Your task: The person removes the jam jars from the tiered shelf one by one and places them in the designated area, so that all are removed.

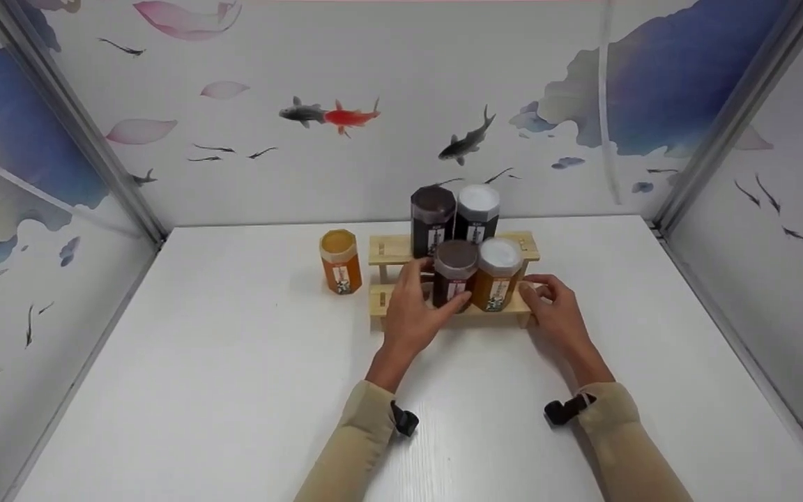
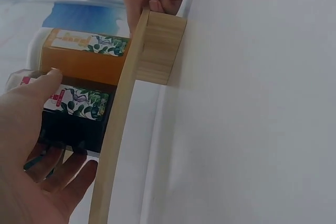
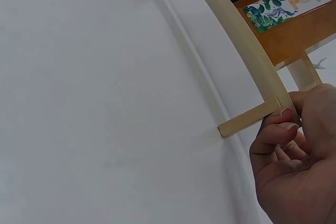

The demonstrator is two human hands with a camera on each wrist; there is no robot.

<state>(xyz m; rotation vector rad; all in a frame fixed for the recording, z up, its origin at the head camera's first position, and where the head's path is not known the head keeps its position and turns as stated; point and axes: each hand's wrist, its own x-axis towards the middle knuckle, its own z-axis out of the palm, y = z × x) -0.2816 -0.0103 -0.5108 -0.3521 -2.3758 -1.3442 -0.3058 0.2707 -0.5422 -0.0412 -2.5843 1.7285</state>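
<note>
My left hand [image 1: 413, 312] holds a dark jar with a brown lid [image 1: 456, 268] on the lower step of a small two-step wooden rack [image 1: 378, 300]. Its thumb lies across the jar's front label and the other fingers reach round the far side. Right beside that jar stands an amber jar with a white lid [image 1: 499, 279]. With curled fingers, my right hand [image 1: 556, 310] pinches the right end of the lower step, close to the rack's leg [image 3: 249, 118]. On the upper step stand another brown-lidded dark jar [image 1: 433, 219] and a white-lidded dark jar [image 1: 478, 209].
An orange jar with a yellow lid [image 1: 340, 261] stands on the white table [image 1: 248, 362], left of the rack. Printed panels [image 1: 373, 174] close off the back and both sides, with metal posts [image 1: 95, 139] at the corners.
</note>
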